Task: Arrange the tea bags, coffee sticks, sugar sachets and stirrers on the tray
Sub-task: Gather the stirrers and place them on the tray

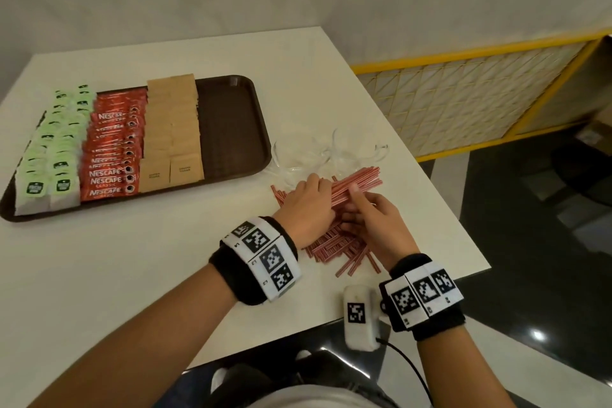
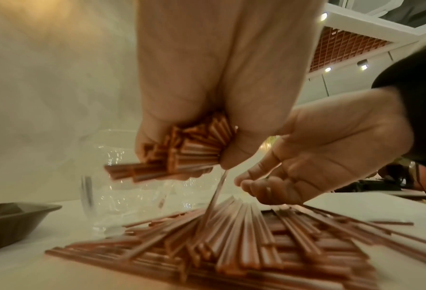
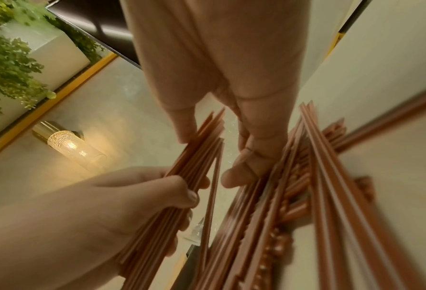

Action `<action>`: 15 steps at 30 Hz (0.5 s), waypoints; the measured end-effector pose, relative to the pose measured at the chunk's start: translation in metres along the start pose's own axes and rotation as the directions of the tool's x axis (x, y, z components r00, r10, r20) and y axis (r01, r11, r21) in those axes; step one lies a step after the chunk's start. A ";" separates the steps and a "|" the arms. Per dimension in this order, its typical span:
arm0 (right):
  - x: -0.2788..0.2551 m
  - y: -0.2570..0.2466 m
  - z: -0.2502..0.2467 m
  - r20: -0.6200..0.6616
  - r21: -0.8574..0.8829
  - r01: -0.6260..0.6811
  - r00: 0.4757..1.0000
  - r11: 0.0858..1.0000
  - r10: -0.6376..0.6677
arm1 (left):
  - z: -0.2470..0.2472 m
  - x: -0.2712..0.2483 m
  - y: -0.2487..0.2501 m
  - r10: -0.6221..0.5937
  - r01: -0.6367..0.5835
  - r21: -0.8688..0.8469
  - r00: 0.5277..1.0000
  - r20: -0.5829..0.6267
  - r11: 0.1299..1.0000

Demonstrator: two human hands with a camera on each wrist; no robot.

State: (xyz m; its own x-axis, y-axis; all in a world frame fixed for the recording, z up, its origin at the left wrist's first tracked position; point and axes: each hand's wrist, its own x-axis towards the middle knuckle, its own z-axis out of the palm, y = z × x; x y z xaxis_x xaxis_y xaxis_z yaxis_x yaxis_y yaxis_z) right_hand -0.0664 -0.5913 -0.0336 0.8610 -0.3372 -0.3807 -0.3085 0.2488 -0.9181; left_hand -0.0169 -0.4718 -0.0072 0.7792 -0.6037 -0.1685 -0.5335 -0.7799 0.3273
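Observation:
The brown tray (image 1: 231, 122) holds rows of green tea bags (image 1: 56, 149), red coffee sticks (image 1: 112, 149) and brown sugar sachets (image 1: 172, 129); its right strip is bare. Right of the tray, red-and-white stirrers (image 1: 337, 248) lie in a loose pile (image 2: 244, 245) on the white table. My left hand (image 1: 308, 205) grips a bundle of stirrers (image 1: 357, 184) just above the pile, as the left wrist view shows (image 2: 182, 153). My right hand (image 1: 371, 215) meets the bundle's end: its thumb lies on the bundle (image 3: 194, 160), and its curled fingers (image 3: 241, 172) hold a single stirrer against it.
A crumpled clear plastic bag (image 1: 318, 152) lies between the tray and the stirrers. A white tagged device (image 1: 359, 318) with a cable sits at the table's front edge. The table's right edge is close to my right wrist; a yellow-framed fence (image 1: 463, 93) stands beyond it.

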 end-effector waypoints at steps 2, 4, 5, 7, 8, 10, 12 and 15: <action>-0.002 -0.002 0.003 0.038 0.039 0.018 0.999 0.999 -0.020 | -0.002 -0.005 -0.002 0.015 -0.016 -0.033 0.999 -0.046 0.999; -0.005 -0.007 0.007 0.112 0.105 0.038 0.992 0.994 -0.050 | -0.003 -0.009 -0.002 0.037 -0.041 -0.050 0.996 -0.077 0.998; -0.006 -0.009 0.010 0.152 0.143 0.046 0.986 0.989 -0.068 | -0.003 -0.011 -0.001 0.056 -0.062 -0.064 0.994 -0.090 0.996; -0.008 -0.016 0.016 0.224 0.217 0.044 0.970 0.975 -0.094 | -0.001 -0.014 0.001 0.108 -0.126 -0.132 0.985 -0.135 0.983; -0.009 -0.020 0.020 0.249 0.246 0.038 0.963 0.969 -0.101 | -0.001 -0.015 0.001 0.130 -0.162 -0.193 0.978 -0.165 0.968; -0.009 -0.026 0.027 0.264 0.252 0.050 0.957 0.966 -0.118 | -0.005 -0.016 0.000 0.121 -0.187 -0.335 0.971 -0.208 0.924; -0.010 -0.031 0.035 0.268 0.214 0.087 0.953 0.973 -0.144 | -0.011 -0.019 -0.004 0.075 -0.167 -0.457 0.974 -0.213 0.874; -0.009 -0.032 0.045 0.239 0.188 0.130 0.955 0.974 -0.174 | -0.017 -0.022 -0.009 0.013 -0.157 -0.556 0.967 -0.253 0.816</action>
State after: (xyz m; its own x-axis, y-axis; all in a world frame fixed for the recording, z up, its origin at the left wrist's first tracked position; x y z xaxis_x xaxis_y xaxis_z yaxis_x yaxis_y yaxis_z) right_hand -0.0458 -0.5557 0.0039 0.9728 -0.1483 -0.1781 -0.1127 0.3688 -0.9226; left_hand -0.0238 -0.4485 0.0095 0.8301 -0.5524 0.0768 -0.3747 -0.4504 0.8104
